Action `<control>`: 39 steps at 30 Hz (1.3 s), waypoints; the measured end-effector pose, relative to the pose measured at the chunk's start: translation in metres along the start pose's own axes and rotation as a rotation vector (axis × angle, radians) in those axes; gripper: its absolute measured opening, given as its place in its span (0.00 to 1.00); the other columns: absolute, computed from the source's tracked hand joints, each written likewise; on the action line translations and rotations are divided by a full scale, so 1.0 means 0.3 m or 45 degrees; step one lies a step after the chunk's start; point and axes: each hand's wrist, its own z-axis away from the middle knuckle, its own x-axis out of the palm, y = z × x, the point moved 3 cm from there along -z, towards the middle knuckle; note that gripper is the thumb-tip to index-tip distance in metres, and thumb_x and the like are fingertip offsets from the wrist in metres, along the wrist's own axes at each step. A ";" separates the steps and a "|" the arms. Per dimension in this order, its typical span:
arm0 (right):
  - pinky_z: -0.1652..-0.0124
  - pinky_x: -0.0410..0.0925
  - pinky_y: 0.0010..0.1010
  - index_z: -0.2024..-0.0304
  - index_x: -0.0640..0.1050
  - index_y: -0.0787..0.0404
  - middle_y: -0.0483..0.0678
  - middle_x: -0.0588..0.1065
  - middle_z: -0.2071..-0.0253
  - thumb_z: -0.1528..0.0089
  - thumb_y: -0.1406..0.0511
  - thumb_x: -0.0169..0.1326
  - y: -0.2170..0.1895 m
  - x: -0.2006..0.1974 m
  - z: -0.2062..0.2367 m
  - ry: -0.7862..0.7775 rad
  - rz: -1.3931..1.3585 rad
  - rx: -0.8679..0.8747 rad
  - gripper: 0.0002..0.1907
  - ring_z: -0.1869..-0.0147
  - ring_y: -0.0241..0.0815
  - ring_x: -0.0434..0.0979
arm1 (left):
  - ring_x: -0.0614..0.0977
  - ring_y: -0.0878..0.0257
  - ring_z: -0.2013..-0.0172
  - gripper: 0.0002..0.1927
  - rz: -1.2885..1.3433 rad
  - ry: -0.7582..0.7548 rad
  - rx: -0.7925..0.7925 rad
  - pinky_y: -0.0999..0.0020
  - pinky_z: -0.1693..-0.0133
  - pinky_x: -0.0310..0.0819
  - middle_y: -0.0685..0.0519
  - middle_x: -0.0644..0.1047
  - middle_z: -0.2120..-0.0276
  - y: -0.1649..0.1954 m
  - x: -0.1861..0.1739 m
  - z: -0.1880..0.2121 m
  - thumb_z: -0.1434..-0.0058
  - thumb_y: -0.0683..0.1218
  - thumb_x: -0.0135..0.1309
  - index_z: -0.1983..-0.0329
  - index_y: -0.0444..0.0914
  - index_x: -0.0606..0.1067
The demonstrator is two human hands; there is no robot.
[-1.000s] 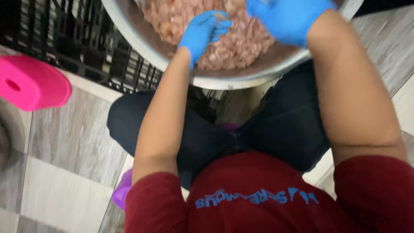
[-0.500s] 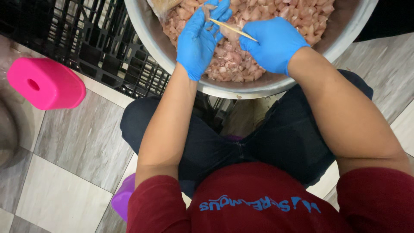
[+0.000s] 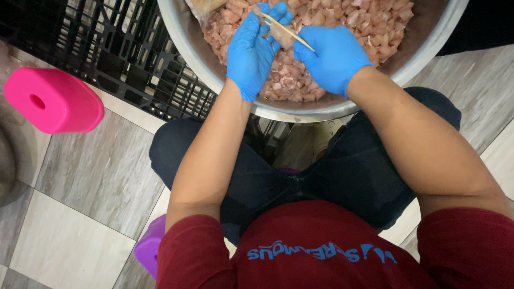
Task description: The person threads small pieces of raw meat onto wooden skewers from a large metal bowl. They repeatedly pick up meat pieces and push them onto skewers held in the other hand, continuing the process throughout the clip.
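The right hand (image 3: 333, 56) pinched a thin, stiff skewer (image 3: 286, 31) by its end while the left hand (image 3: 251, 51) pressed soft, likely slippery meat (image 3: 279, 36) onto it.

Both bare forearms reach forward, hands in blue gloves. The left hand (image 3: 252, 51) spreads its fingers upward, fingertips curled in a light grip. Just right of that grip, the right hand (image 3: 331, 59) pinches shut, knuckles up.
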 end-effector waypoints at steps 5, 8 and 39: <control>0.63 0.68 0.51 0.60 0.78 0.60 0.59 0.77 0.66 0.29 0.59 0.52 0.019 0.034 0.001 0.022 -0.009 -0.005 0.12 0.62 0.65 0.76 | 0.77 0.43 0.38 0.17 0.015 -0.004 0.053 0.45 0.36 0.73 0.36 0.75 0.39 -0.027 -0.010 0.003 0.22 0.49 0.44 0.39 0.34 0.68; 0.62 0.68 0.52 0.61 0.77 0.62 0.60 0.76 0.66 0.29 0.59 0.53 0.025 0.051 -0.001 0.034 -0.005 -0.012 0.13 0.62 0.66 0.76 | 0.77 0.44 0.38 0.16 0.013 -0.018 0.070 0.45 0.35 0.72 0.36 0.75 0.38 -0.040 -0.018 0.010 0.22 0.49 0.43 0.39 0.34 0.69; 0.62 0.70 0.51 0.58 0.77 0.58 0.57 0.78 0.65 0.31 0.61 0.52 -0.096 0.146 0.012 -0.037 -0.133 -0.087 0.08 0.61 0.64 0.78 | 0.72 0.59 0.67 0.40 0.297 0.389 -0.088 0.68 0.71 0.63 0.50 0.72 0.64 0.136 0.148 0.052 0.45 0.75 0.31 0.50 0.41 0.71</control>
